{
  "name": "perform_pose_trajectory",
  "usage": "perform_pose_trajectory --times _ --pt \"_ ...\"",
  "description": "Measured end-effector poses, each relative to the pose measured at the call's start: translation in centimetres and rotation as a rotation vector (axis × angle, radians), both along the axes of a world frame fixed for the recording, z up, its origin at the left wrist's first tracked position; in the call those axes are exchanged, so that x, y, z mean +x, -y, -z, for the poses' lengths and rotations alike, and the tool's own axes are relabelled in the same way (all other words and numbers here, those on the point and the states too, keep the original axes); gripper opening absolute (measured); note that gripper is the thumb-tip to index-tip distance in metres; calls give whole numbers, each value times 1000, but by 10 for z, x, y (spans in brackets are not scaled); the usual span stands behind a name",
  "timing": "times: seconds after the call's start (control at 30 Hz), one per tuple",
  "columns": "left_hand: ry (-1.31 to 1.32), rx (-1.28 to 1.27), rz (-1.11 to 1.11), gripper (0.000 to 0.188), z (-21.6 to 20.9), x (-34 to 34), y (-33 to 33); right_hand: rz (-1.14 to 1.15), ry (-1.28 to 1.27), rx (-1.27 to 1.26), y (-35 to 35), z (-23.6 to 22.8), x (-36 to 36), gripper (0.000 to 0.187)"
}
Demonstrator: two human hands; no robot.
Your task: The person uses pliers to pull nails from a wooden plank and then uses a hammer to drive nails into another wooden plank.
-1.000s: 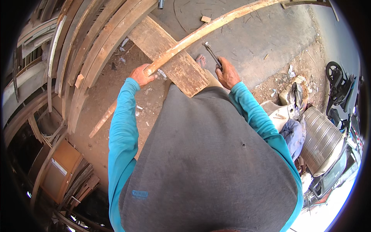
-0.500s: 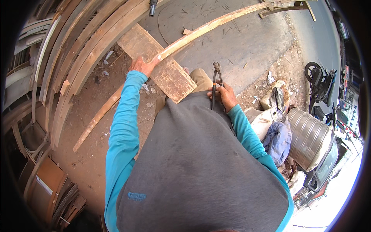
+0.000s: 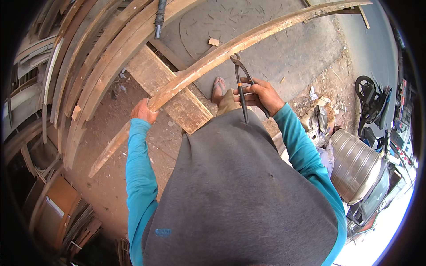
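A long curved wooden strip [image 3: 213,56] runs from the lower left to the upper right, crossing over a wide worn plank [image 3: 188,111]. My left hand [image 3: 144,111] is closed round the strip just left of the plank. In my right hand [image 3: 263,95] is a pair of pincers [image 3: 241,91] with black handles and orange bands. Their handles are spread apart, with fingers between and around them. The pincer jaws point up at the strip's lower edge; whether they touch it I cannot tell. The plank's near end lies against my grey shirt.
Curved timbers [image 3: 102,57] are stacked at the left. A dark-wrapped tool end [image 3: 159,20] hangs at the top. My bare foot [image 3: 218,88] is beyond the plank, near a small wood block [image 3: 214,42]. A metal drum [image 3: 355,159] and a motorcycle [image 3: 372,104] stand at the right.
My left hand has moved left and lower, off the plank, and now grips the strip. The strip has shifted toward me over the plank. The pincers have risen toward it, handles wider apart.
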State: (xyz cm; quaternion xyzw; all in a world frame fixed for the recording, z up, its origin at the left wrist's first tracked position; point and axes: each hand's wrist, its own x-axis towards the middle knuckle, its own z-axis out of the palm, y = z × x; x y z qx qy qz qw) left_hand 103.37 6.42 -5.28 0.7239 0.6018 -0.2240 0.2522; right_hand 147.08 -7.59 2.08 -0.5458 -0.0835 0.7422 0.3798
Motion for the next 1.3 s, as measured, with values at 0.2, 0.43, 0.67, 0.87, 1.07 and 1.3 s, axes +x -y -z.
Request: perform_pose_trajectory --times 0.2,0.43,0.67,0.87,1.07,1.3 --pt "-1 167 55 56 11 11 -3 -153 1 -84 -16 5 36 54" --pt "6 301 81 53 13 8 17 -145 -85 -113 -20 17 34 57" --pt "-29 365 81 46 12 7 21 158 -359 -291 -20 12 -18 33" --pt "18 106 77 44 9 0 0 253 62 -150 4 72 -107 16" --pt "53 12 31 48 25 -9 -10 -330 851 229 20 89 -78 32" --pt "22 319 48 54 22 -7 22 -393 470 93 2 44 -10 41"
